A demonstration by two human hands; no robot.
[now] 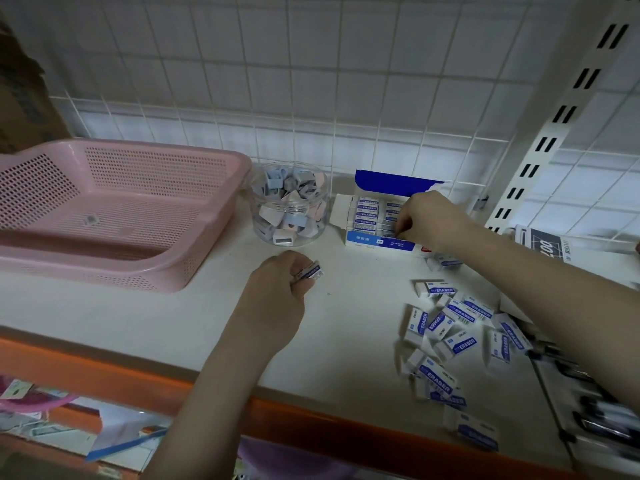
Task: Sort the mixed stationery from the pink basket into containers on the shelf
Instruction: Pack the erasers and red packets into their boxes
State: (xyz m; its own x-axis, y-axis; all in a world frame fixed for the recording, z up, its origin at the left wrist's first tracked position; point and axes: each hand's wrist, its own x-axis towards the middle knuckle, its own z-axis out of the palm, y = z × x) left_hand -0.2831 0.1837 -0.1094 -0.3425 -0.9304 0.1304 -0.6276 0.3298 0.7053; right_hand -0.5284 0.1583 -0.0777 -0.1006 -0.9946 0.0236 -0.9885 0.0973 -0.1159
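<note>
**Sorting erasers: shelf contents, one moment**

Holding: the left hand [277, 289] has its fingers curled round a single eraser [310, 271], blue-and-white sleeve showing past the knuckles, just above the white shelf [138, 313], in front of the jar.

Right hand [426, 218]: reaches into the open eraser box [374, 216], fingers bent down and pinching at the erasers packed in its right part. Whether it has one firmly in its grip cannot be told; the fingertips are hidden among the rows.

Eraser box: blue and white, lid flap standing up at the back, erasers lying in neat rows inside. Stands near the wire grid back panel [311, 81], just right of the jar.

Clear round jar [289, 204]: no lid on it, filled with small pastel blue, pink and white items, which look like sharpeners. Stands between the pink basket and the eraser box.

Pink basket [114, 209]: perforated plastic, at the left of the shelf. One small item [91, 220] lies on its floor; too blurred to identify.

Loose erasers [453, 327]: a scattered pile on the shelf at the right, under the right forearm, some overlapping, some near the orange front edge [104, 368].

Far right: a tray of dark pens [595, 403], partly cut off.
</note>
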